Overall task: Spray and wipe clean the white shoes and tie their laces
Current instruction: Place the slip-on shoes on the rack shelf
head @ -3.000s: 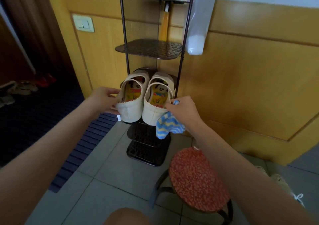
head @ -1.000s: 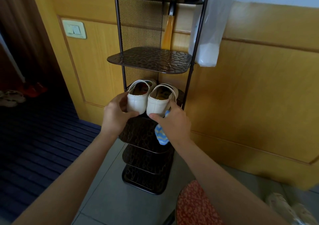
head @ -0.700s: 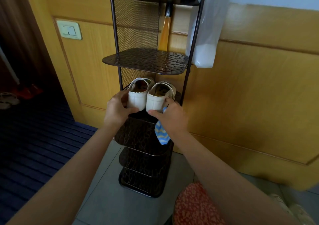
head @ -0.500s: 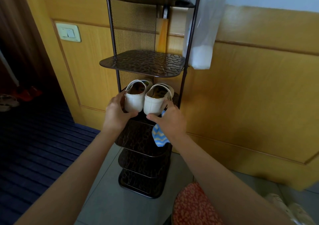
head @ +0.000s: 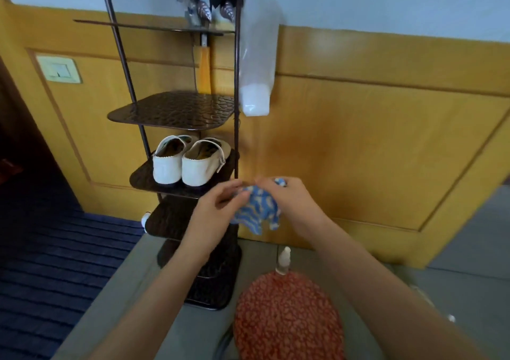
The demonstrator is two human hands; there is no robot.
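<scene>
Shoes (head: 190, 163), 2 white ones, sit side by side on the rack's middle shelf (head: 143, 178), heels toward us, nothing touching them. We see both hands close together, near and right of that shelf. Left hand (head: 218, 207) pinches the blue patterned cloth (head: 258, 207) at its left edge; right hand (head: 289, 199) grips its top, fingers curled. Spray bottle (head: 284, 260) pokes up at the far edge of the red stool cushion (head: 287, 318).

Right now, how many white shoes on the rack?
2. Side by side on one rack shelf: left shoe, right shoe, heels toward the camera. The left hand hides part of the lower shelves.
</scene>
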